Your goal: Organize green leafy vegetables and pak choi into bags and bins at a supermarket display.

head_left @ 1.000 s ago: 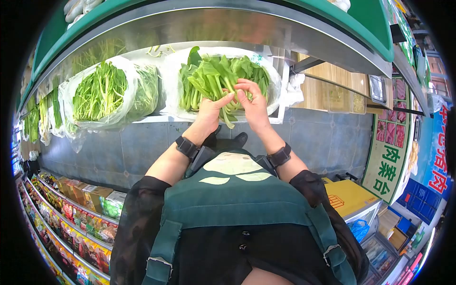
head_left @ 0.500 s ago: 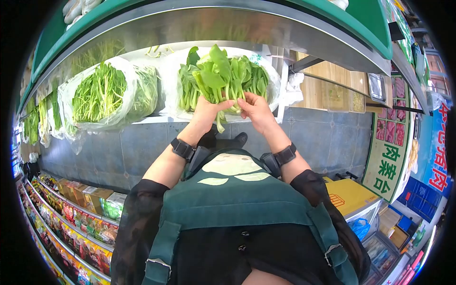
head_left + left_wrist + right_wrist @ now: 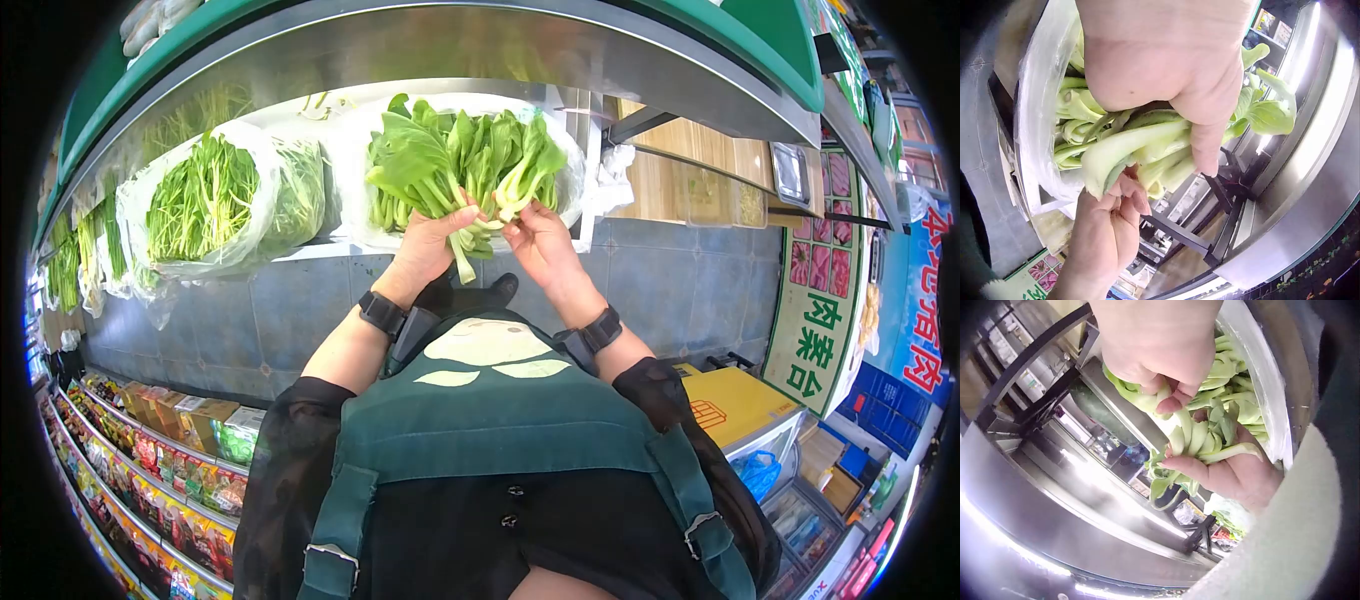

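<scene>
My left hand (image 3: 426,252) grips a bunch of bok choy (image 3: 418,165) by its pale stalks, thumb laid across them, leaves pointing away from me. In the right wrist view, the stalk ends of that bunch fan out over the left palm (image 3: 1238,478). Thumb and fingers of my right hand (image 3: 545,248) pinch the base of another bok choy (image 3: 532,165), close beside the bunch. Beneath both hands, more bok choy (image 3: 1079,106) fills a white plastic-lined container (image 3: 358,225). Part of this pile is hidden behind the held greens.
To the left stand a clear bag of thin-stemmed greens (image 3: 205,195) and another bagged bundle (image 3: 297,195). A metal shelf edge (image 3: 480,35) overhangs the back of the counter. Wooden boards (image 3: 650,185) lie to the right, and packaged goods (image 3: 150,450) line shelves at lower left.
The right hand first reached over the bunch, then drew back to the stalk bases. It now holds a separate bok choy, moved slightly right, while the left hand's bunch has tilted left.
</scene>
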Available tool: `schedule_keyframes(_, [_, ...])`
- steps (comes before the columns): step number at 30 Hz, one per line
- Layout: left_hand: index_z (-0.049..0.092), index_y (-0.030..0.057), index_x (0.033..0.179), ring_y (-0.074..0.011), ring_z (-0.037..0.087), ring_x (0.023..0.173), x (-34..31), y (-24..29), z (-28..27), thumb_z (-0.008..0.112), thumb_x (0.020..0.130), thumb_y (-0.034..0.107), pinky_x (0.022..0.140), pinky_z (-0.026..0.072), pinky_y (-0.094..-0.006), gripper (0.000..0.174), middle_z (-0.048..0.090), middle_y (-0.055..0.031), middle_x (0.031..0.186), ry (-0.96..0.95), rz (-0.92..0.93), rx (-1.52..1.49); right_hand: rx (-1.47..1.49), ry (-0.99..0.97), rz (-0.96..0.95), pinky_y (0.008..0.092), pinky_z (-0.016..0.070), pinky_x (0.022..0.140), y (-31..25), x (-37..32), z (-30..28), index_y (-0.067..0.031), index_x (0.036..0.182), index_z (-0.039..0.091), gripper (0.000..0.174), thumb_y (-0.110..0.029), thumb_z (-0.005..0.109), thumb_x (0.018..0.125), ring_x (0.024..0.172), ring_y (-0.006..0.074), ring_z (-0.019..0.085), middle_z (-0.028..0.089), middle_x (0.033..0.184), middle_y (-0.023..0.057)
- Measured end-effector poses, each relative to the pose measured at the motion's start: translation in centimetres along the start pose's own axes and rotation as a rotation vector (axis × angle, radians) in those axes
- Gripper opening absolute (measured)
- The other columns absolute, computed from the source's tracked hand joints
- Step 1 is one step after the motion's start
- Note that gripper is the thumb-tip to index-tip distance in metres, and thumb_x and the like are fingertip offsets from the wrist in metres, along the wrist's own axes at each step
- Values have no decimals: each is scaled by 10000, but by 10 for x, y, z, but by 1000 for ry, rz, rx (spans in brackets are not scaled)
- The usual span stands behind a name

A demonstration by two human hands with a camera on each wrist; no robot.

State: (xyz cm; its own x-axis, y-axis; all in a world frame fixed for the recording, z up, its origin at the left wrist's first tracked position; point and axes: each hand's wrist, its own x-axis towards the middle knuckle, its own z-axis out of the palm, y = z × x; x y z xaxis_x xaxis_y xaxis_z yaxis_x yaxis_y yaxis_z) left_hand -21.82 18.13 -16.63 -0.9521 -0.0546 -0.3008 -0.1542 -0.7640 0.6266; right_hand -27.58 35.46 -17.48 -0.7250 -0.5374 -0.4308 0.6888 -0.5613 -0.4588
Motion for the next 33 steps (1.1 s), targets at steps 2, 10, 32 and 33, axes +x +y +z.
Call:
schedule_keyframes(2, [589,63,1008,-178,628,850,0,2,-2,705,818,23,784,506,-338,225,642,-49,908,-13,-3,-67,14,61,-45,285,471,696,-5,0,3,-26,1089,587,160,-96,565,947,872,149,590,632,1057,52])
schedule_keyframes(10, [608,42,1006,-176,636,809,2,22,-20,704,822,41,746,503,-314,208,648,-67,869,176,13,-17,-1560,520,-545,430,510,689,-49,12,-26,12,1109,510,294,-120,622,872,788,334,653,659,881,185])
schedule_keyframes(32, [709,92,1010,-292,682,865,61,10,-9,810,661,311,767,525,-393,425,712,-146,919,622,-132,1344,-2246,471,-91,439,543,716,18,52,-36,2,771,707,146,-100,610,732,802,361,681,689,832,207])
schedule_keyframes(33, [709,92,1010,-292,682,865,63,12,-2,810,661,311,767,525,-393,425,712,-146,919,620,-126,1339,-2251,475,-97,439,543,716,18,52,-37,2,771,707,146,-100,610,732,802,361,681,689,832,207])
